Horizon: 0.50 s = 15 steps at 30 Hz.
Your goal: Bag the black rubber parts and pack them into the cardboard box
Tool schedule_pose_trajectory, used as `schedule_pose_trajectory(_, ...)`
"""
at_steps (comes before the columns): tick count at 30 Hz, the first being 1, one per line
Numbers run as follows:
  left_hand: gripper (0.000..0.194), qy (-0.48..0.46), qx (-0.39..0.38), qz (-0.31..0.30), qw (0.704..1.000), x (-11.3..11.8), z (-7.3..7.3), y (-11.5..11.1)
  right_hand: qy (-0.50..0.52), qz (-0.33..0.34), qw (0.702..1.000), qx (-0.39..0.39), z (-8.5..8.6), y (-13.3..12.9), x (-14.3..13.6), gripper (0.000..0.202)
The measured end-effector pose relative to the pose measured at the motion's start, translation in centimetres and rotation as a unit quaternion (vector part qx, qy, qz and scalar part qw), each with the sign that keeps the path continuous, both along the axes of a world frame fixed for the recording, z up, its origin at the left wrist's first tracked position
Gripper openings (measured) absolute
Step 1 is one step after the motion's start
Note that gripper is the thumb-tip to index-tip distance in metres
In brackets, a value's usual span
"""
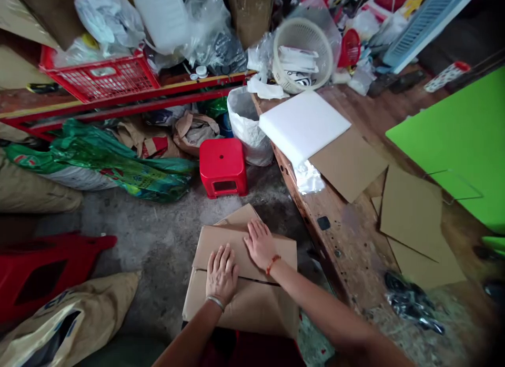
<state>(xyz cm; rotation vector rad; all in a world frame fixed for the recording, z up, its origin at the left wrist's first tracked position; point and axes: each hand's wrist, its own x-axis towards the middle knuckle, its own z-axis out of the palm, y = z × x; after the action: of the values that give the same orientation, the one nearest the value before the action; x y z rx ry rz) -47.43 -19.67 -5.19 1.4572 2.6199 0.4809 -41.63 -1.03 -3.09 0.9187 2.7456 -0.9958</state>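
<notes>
A brown cardboard box (256, 309) sits low in front of me, its top flaps folded down with a dark gap running between them. My left hand (221, 275), a bracelet at the wrist, lies flat across the gap on the left part of the flaps. Further up and to the right, my right hand (260, 245) rests with its palm on the far flap, fingers stretched out; a reddish beaded bracelet circles that wrist. Neither hand grips anything. Beyond the far flap, another cardboard corner sticks out. What the box contains is hidden.
A red stool (223, 164) stands on the floor ahead. Along the right runs a wooden table (355, 267) with a white foam sheet (305, 122), cardboard pieces (412, 198) and a green board (457, 140). Sacks (90, 314) lie at left; a red crate (102, 75) sits on the shelf.
</notes>
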Motion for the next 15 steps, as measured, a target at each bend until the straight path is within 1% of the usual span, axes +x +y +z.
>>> schedule_pose_trajectory(1, 0.043, -0.005, 0.001, 0.002, 1.0, -0.1, 0.0, 0.2, 0.012, 0.026, 0.999, 0.018, 0.3, -1.3, 1.1, 0.053)
schedule_pose_trajectory(2, 0.043, -0.01, 0.003, 0.004, 1.0, 0.0, 0.0, 0.3, 0.028, 0.066, 0.996, 0.052, 0.6, -2.6, 2.3, 0.057)
schedule_pose_trajectory(3, 0.043, -0.015, 0.005, 0.006, 1.0, 0.1, 0.1, 0.4, 0.043, 0.121, 0.989, 0.077, 0.7, -3.7, 3.5, 0.059)
schedule_pose_trajectory(5, 0.042, -0.024, 0.01, 0.012, 1.0, 0.2, 0.5, 0.4, 0.06, 0.199, 0.971, 0.117, 0.6, -5.3, 5.6, 0.062)
schedule_pose_trajectory(6, 0.04, -0.029, 0.012, 0.016, 0.999, 0.1, 0.8, 0.2, 0.062, 0.22, 0.965, 0.13, 0.3, -5.6, 6.3, 0.063)
schedule_pose_trajectory(8, 0.036, -0.035, 0.018, 0.044, 0.998, -0.8, 1.5, -0.1, 0.061, 0.225, 0.961, 0.152, -0.1, -5.5, 6.9, 0.063)
schedule_pose_trajectory(9, 0.035, -0.033, 0.022, 0.075, 0.996, -1.5, 1.9, -0.3, 0.059, 0.221, 0.96, 0.159, -0.3, -5.2, 6.8, 0.064)
schedule_pose_trajectory(10, 0.036, -0.028, 0.026, 0.119, 0.992, -2.2, 2.2, -0.5, 0.059, 0.218, 0.961, 0.162, -0.4, -5.0, 6.6, 0.064)
schedule_pose_trajectory(12, 0.047, -0.009, 0.027, 0.228, 0.973, -3.6, 2.4, -0.5, 0.055, 0.21, 0.963, 0.162, -0.4, -4.7, 6.2, 0.064)
schedule_pose_trajectory(13, 0.054, -0.001, 0.024, 0.276, 0.961, -4.0, 2.3, -0.3, 0.053, 0.21, 0.963, 0.16, -0.3, -4.7, 6.0, 0.064)
schedule_pose_trajectory(14, 0.059, 0.002, 0.017, 0.311, 0.95, -4.2, 2.1, 0.0, 0.051, 0.212, 0.963, 0.156, -0.2, -4.9, 5.9, 0.064)
schedule_pose_trajectory(15, 0.063, 0.0, 0.007, 0.33, 0.944, -4.3, 1.7, 0.5, 0.05, 0.214, 0.964, 0.152, -0.1, -5.2, 5.9, 0.063)
